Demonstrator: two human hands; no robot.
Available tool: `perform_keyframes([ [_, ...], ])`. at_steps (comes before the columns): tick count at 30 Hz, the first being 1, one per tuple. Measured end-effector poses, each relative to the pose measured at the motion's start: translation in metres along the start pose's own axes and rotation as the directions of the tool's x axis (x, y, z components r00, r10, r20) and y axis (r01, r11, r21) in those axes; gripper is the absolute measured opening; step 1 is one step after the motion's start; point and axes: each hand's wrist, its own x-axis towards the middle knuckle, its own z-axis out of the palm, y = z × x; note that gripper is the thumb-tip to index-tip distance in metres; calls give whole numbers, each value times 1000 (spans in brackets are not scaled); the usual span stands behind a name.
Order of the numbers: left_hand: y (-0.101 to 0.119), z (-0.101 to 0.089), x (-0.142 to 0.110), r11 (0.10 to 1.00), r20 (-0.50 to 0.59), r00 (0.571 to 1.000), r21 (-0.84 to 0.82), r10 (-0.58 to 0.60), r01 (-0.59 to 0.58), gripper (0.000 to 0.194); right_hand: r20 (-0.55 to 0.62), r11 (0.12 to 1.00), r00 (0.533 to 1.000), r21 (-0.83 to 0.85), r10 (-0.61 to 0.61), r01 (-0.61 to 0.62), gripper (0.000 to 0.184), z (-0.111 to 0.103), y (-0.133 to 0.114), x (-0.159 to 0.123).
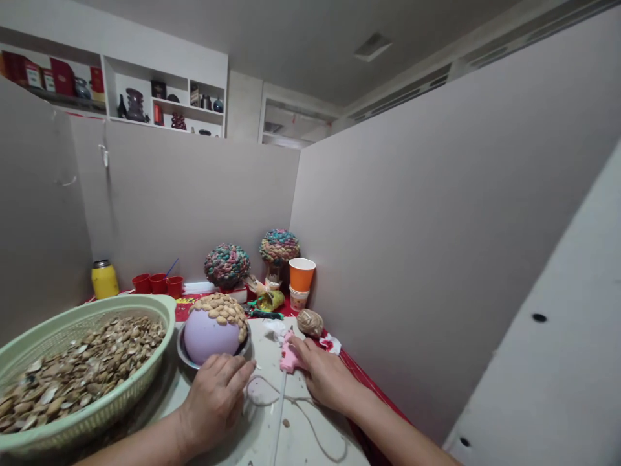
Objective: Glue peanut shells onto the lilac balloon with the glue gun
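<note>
A lilac balloon-like ball [211, 338] sits in a metal bowl [182, 353], its top covered with overlapping tan nut shells [223, 307]. Just in front of the bowl is my left hand [218, 391], its fingers curled together; whatever they may hold is hidden. My right hand [320, 369] is closed over a pink hot glue gun [290, 356] lying on the white board [262, 427]. A long whitish glue stick [280, 414] runs back from the gun toward me. Beside it, a thin cord [315, 427] loops across the board.
At left stands a green basket [167, 317] heaped with loose shells [92, 366]. Behind are a twine ball [309, 322], pliers [264, 314], paper cups [301, 275], red cups [158, 283], a yellow jar [104, 279] and two colourful shell-covered domes [227, 264]. Grey partitions [412, 226] enclose the table.
</note>
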Motion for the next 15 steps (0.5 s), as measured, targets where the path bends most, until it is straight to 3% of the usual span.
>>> perform_keyframes([
  [4,-3,2,-1,999,-4,1000,35,-3,3,39,-148,991,988,135,42,-22,74,-9,5,-9],
  [9,-10,3,2,993,-14,1000,118,1,1,32,-370,926,919,378,138,13,63,-32,15,-10],
  [15,-24,-10,-7,972,39,999,236,-6,-3,22,-438,808,866,584,242,70,42,-37,17,1],
])
